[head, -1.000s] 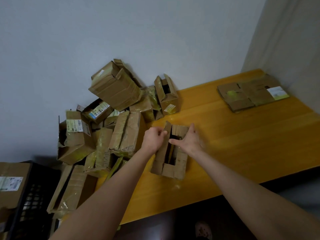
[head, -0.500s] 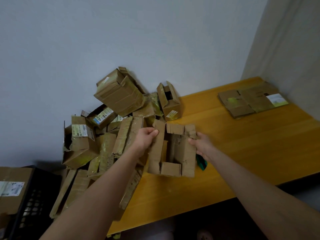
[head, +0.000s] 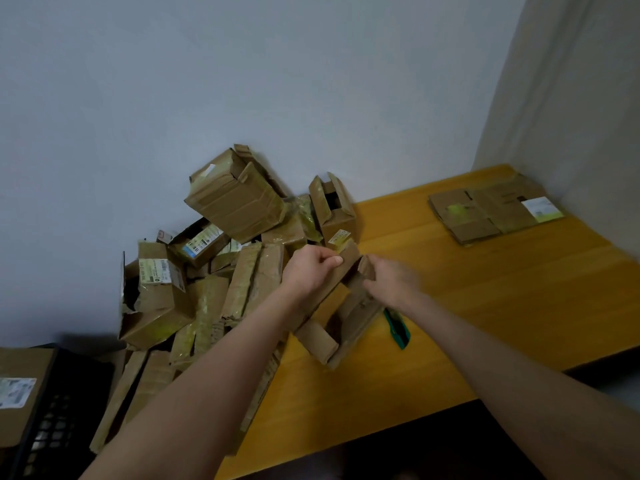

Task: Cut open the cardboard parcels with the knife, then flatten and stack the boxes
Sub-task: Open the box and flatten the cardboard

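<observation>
A small opened cardboard box is held tilted above the yellow wooden table. My left hand grips its upper left wall, thumb on top. The blurred right hand grips the upper right wall. A green-handled knife lies on the table just right of the box, under my right forearm. A stack of flattened boxes sits at the table's far right corner.
A heap of cardboard parcels covers the table's left end against the wall. A black crate with a labelled box on it stands at the lower left. A pale wall bounds the table on the right.
The box was spread open between both hands half a second ago; now its walls are drawn closer together and it is tilted. The knife, partly hidden before, shows more.
</observation>
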`<state>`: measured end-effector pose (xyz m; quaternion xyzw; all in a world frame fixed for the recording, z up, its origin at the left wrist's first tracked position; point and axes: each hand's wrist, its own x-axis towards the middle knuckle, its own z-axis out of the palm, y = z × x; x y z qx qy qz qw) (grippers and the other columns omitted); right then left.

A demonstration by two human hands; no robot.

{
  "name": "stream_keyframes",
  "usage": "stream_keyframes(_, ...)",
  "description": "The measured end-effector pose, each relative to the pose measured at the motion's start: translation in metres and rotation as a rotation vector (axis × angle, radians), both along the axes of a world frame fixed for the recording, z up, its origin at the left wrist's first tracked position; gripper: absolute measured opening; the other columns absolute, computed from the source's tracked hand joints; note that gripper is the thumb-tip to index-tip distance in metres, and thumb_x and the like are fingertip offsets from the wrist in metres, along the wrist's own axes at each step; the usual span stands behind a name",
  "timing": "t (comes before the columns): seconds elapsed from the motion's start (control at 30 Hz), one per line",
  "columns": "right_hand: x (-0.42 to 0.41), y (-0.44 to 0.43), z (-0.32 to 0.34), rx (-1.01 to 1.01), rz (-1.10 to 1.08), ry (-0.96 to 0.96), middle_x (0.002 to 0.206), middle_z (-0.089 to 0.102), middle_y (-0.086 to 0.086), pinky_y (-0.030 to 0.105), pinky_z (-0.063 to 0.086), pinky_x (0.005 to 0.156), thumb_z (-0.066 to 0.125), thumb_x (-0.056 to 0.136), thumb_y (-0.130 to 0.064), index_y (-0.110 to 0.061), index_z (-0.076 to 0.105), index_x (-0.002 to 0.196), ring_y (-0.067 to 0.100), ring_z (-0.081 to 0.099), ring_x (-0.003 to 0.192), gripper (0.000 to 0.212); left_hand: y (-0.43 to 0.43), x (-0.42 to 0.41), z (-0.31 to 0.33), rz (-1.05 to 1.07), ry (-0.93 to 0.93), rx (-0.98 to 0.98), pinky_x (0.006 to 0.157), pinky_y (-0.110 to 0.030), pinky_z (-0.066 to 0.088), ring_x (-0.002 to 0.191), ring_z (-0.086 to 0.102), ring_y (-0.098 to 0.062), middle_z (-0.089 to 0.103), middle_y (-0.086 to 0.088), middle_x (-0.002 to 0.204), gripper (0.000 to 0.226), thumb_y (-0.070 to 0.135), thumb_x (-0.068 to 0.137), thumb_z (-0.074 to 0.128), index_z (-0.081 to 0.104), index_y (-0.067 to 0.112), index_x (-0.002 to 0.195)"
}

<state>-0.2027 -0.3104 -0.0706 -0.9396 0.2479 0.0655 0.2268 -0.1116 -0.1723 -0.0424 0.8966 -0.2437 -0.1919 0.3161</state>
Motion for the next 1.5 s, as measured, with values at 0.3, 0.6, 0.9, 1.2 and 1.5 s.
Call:
stream_keyframes(0.3, -0.002, -0.022, -0.002, 0.146, -0.412, -0.181, 0.065, 0.05, 0.0, 0.027, 0.032, 0.046, 0.042, 0.102, -0.027, -0.005, 0.062, 0.091, 0.017, 0.049, 0.058, 0.031, 0.016, 0.006, 0.006, 0.203, -0.314, -0.092, 0.101, -0.04, 0.047, 0.125, 0.051, -0.015, 0.054, 0.002, 0.137, 0.062, 0.043, 0.084, 0.067, 0.046, 0.023, 0.139)
stream_keyframes(0.6, -0.01, -0.019, 0.007, 0.218, -0.439, -0.391, 0.061, 0.048, -0.001, 0.023, 0.026, 0.042, 0.044, 0.102, -0.021, -0.008, 0.054, 0.077, 0.011, 0.043, 0.051, 0.03, 0.029, -0.013, -0.021, 0.349, 0.218, -0.05, 0.092, -0.04, 0.054, 0.112, 0.06, -0.024, 0.061, -0.008, 0.126, 0.081, 0.046, 0.071, 0.08, 0.045, 0.015, 0.137)
stream_keyframes(0.9, -0.026, -0.034, -0.002, 0.928, -0.617, -0.615, 0.098, 0.061, 0.01, 0.041, 0.055, 0.085, 0.053, 0.098, -0.01, -0.009, 0.058, 0.1, 0.026, 0.062, 0.092, 0.006, 0.06, -0.012, -0.01, 0.201, 0.428, -0.265, 0.076, -0.028, 0.056, 0.095, 0.063, -0.021, 0.06, -0.012, 0.111, 0.017, 0.008, 0.097, 0.048, 0.059, 0.015, 0.108)
stream_keyframes(1.2, -0.036, -0.04, -0.004, 1.354, -0.568, -0.64, 0.09, 0.072, 0.012, 0.029, 0.055, 0.071, 0.056, 0.087, 0.01, -0.004, 0.063, 0.11, 0.021, 0.071, 0.076, 0.027, 0.055, -0.001, -0.013, 0.271, 0.931, -0.399, 0.083, -0.042, 0.054, 0.103, 0.064, -0.029, 0.062, -0.013, 0.121, 0.056, 0.06, 0.089, 0.046, 0.057, 0.015, 0.121)
stream_keyframes(1.5, -0.059, -0.057, -0.016, 1.488, -0.339, -0.235, 0.125, 0.064, 0.007, 0.045, 0.05, 0.088, 0.046, 0.079, -0.065, -0.017, 0.059, 0.123, 0.029, 0.06, 0.114, 0.066, 0.066, 0.013, -0.017, 0.355, 0.938, -0.606, 0.075, -0.043, 0.059, 0.102, 0.068, -0.031, 0.07, -0.016, 0.113, 0.068, 0.017, 0.074, 0.071, 0.045, 0.007, 0.136)
